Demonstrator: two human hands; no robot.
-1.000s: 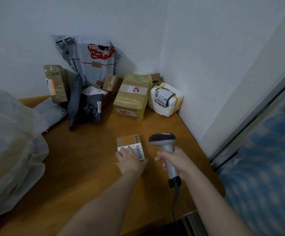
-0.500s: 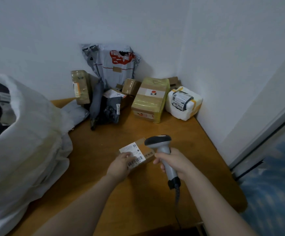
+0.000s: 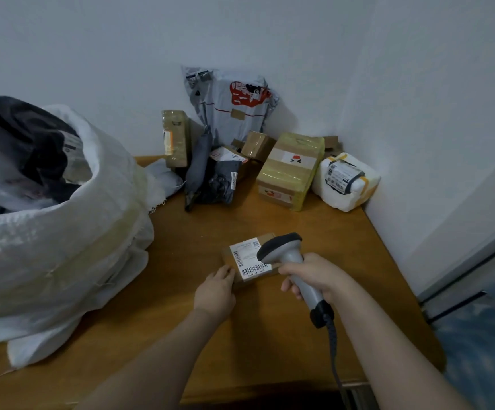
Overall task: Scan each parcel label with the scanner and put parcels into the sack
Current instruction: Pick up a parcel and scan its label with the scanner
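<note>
Two hands work at the near-middle of the table (image 3: 269, 335). L hand (image 3: 215, 292) grips the near-left corner of the small parcel (image 3: 247, 261), fingers (image 3: 225, 272) curled onto its edge, prob. to pin it flat w/ the label (image 3: 246, 255) face-up so the barcode reads clean. R hand (image 3: 314, 276) is clenched round the handle of the scanner (image 3: 284, 250), head tipped down & left over the label's right part. Touching or just above, can't tell. Cable (image 3: 333, 350) hangs from the handle base off the near table edge. Parcel lies on the table between the hands, not yet in the sack. Judgement: scan step is in hand, and once read the parcel goes left.

Sack (image 3: 62, 232), white woven, sits at the left w/ its mouth open and black bundles (image 3: 33, 143) inside. It's close to the L hand, so drop-in should need only a short carry.

Approx. half a dozen parcels wait in the far corner:
- tape-wrapped box (image 3: 290, 170)
- white foam-wrapped parcel (image 3: 345, 180), just right of it
- small brown box (image 3: 259, 145), behind
- dark poly bags (image 3: 213, 179), slumped to the left
- upright box (image 3: 176, 137), at the heap's far left
- grey mailer (image 3: 228, 105), propped at the back

Heaped there prob. to keep the scan spot free. Task looks part-way, several left.
</note>
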